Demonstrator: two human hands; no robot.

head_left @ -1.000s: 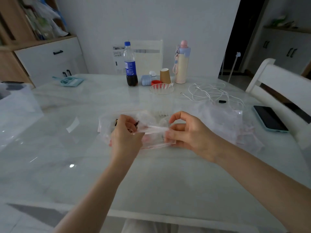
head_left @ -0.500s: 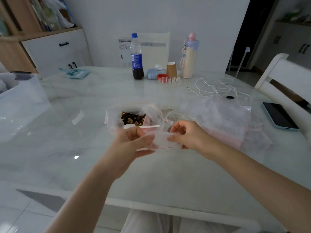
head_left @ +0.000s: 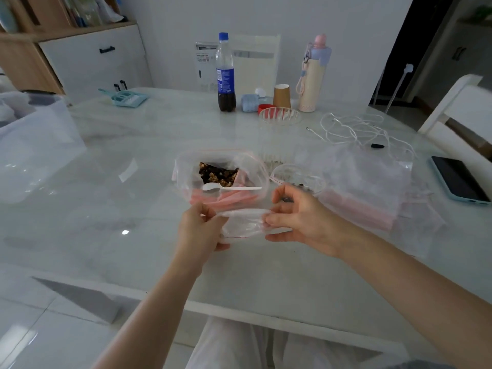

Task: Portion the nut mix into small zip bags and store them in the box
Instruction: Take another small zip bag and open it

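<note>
A small zip bag [head_left: 246,226] is pinched at each end by the left hand [head_left: 201,230] and right hand [head_left: 298,222], apparently for opening, just before the nut mix [head_left: 218,174] on the counter [head_left: 133,209].

1. Both my arms are bare all the way up as far as you can see, no sleeves anywhere in view.
2. My left hand [head_left: 199,230] has nothing on it: no ring, no watch, no band at the wrist.
3. Same deal for my right hand [head_left: 300,222], plain bare fingers and a bare wrist.
4. Nails look short and unpainted, though it's kinda dim.
5. Down by the table edge, my lap shows light, whitish trousers [head_left: 234,344].
</note>
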